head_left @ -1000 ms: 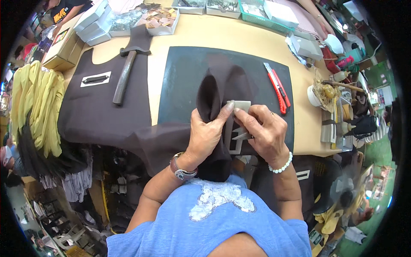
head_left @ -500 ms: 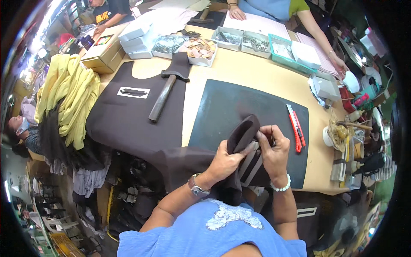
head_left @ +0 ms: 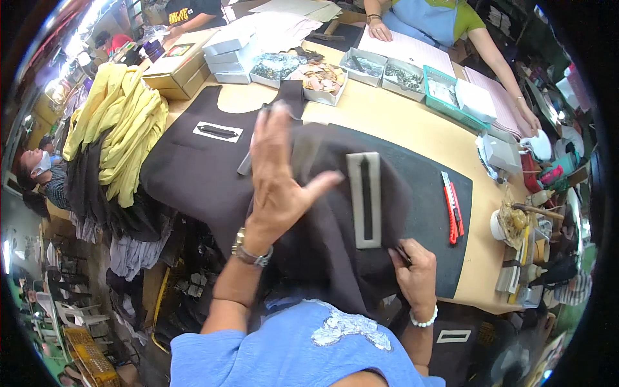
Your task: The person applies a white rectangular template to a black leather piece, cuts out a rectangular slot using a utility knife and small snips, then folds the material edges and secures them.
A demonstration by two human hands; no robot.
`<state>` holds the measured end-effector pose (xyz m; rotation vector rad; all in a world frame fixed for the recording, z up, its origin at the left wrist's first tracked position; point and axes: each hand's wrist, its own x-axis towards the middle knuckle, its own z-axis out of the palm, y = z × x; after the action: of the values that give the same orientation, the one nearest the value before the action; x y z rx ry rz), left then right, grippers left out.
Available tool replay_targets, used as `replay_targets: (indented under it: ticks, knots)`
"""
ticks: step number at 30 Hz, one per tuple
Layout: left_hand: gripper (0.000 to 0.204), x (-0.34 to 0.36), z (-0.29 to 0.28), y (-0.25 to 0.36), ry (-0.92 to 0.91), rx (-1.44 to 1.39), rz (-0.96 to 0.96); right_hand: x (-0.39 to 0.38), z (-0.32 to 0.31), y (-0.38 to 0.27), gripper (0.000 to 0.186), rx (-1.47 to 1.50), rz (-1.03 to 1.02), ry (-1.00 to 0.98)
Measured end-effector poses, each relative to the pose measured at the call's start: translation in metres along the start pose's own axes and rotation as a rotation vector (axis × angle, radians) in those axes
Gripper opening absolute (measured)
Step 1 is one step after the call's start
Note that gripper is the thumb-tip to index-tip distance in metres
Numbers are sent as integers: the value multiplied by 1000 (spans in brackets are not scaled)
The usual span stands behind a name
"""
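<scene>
A dark brown fabric piece (head_left: pixel 394 200) with a cream rectangular frame around a dark slot (head_left: pixel 356 201) is spread in front of me, over part of a dark cutting mat (head_left: pixel 438 174). My right hand (head_left: pixel 418 274) pinches its lower right edge. Raised over the fabric's left side, my left hand (head_left: pixel 274 187) has its fingers stretched and thumb apart, slightly blurred, holding nothing. Behind that hand lies another dark brown piece (head_left: pixel 193 161) with a similar pale frame (head_left: pixel 217 131). A hammer (head_left: pixel 244 165) on it is mostly hidden by the hand.
A red utility knife (head_left: pixel 452 209) lies on the mat's right. Small boxes of metal parts (head_left: pixel 403 76) and tan scraps (head_left: pixel 320 79) line the back, near another person's hand (head_left: pixel 380 30). Yellow cloth (head_left: pixel 116 129) hangs at left; a white glue pot (head_left: pixel 498 224) stands right.
My left hand has let go of the bunched fabric and moved up and left, opening. The fabric is now spread with its pale frame showing. My right hand has moved down, still pinching it.
</scene>
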<state>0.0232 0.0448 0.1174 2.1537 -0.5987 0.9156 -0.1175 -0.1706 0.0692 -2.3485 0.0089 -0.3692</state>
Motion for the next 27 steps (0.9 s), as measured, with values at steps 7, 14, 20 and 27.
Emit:
replay_targets:
  ticks: [7, 14, 20, 27]
  knots:
    - [16, 30, -9, 41, -1417, 91, 727, 25, 4, -45, 31, -127, -378, -147]
    - [24, 132, -76, -54, -1019, 476, 236, 15, 8, 1, 40, 224, -194, 420]
    - [19, 207, -378, -280, -338, 1438, -88, -14, 29, 37, 41, 699, 281, 387]
    - [26, 59, -111, -130, -742, 57, -885, -16, 32, 44, 27, 753, 350, 477]
